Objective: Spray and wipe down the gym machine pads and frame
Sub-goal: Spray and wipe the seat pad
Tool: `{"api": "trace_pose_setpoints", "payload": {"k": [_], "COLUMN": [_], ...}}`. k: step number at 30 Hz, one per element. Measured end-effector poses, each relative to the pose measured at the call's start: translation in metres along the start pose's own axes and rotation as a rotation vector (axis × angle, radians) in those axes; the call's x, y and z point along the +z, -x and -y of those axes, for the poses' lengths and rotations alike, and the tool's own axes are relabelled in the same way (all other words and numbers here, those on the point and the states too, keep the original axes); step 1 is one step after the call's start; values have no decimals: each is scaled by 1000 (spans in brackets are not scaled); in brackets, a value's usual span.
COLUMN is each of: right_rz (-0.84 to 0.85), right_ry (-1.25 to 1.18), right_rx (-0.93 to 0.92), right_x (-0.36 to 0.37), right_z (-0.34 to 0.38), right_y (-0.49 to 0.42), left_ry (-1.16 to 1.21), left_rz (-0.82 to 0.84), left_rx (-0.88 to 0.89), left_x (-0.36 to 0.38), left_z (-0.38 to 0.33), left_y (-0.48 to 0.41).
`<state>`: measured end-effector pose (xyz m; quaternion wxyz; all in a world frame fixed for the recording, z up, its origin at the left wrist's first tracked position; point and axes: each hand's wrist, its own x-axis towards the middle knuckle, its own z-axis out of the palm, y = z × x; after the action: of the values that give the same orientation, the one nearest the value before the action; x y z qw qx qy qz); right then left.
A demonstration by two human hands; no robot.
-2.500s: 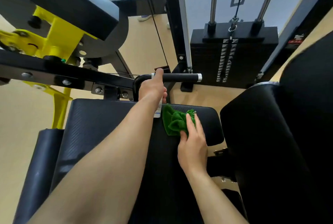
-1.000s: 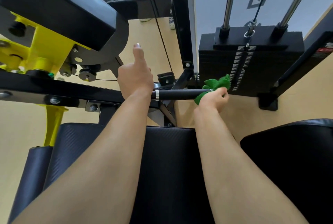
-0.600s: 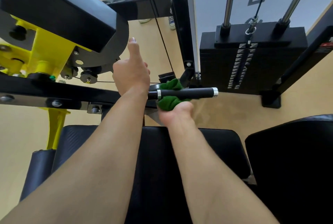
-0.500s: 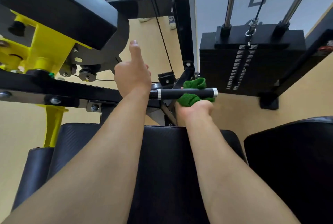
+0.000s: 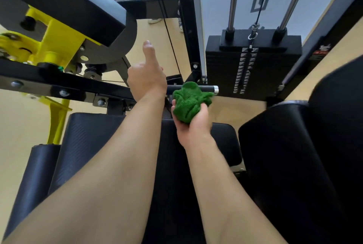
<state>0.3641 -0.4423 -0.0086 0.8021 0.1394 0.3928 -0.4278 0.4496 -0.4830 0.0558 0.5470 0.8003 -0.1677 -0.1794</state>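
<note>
**Ana:** Beneath the weight stack (image 5: 253, 65), nearer the person, the black seat pad (image 5: 110, 145) fills most of the view, with a second black pad (image 5: 298, 155) beside it, below the stack's right edge. The frame beam (image 5: 59, 84) runs off to the stack's left, yellow brackets (image 5: 57, 43) above it.

**Ben:** And the handle?

**Ana:** The handle bar (image 5: 208, 88) juts out just below the stack's left corner, chrome cap at its tip. The right hand (image 5: 193, 124) is cupped palm-up, closed round a bunched green cloth (image 5: 189, 102). The cloth covers the middle of the bar; whether it wraps right round I cannot tell.

**Ben:** The left hand (image 5: 146, 78)?

**Ana:** Left of the cloth, at the bar's root, thumb stuck up. Its fingers are hidden, so I cannot tell if it grips anything. No spray bottle shows.

**Ben:** How should the wipe go?

**Ana:** My judgement: close the cloth fully round the bar, slide it out to the cap while twisting, so the underside gets done too. Flatten the bundle first; a ball touches little.

**Ben:** Anything in the way?

**Ana:** The left hand covers the bar's root, so that stretch stays unwiped until it shifts. A thin cable (image 5: 167, 27) and a black upright post (image 5: 186, 27) stand just left of the stack, close behind the bar.
</note>
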Motion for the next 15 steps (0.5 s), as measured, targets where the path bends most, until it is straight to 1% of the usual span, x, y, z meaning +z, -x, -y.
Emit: {"api": "trace_pose_setpoints", "payload": {"k": [4,8,15], "right_rz": [141,206,181], "right_ry": [-21,27,150], "right_rx": [-17,-37,-90], "right_x": [-51,-98,-169], "right_z": [23,26,9], "right_y": [65,126,234], "left_ry": [-4,13,-55], "left_rz": [19,80,250], "left_rx": [-59,-131,-265], "left_x": [-27,-70,-168], "left_z": [8,23,71], "left_y": [58,130,244]}}
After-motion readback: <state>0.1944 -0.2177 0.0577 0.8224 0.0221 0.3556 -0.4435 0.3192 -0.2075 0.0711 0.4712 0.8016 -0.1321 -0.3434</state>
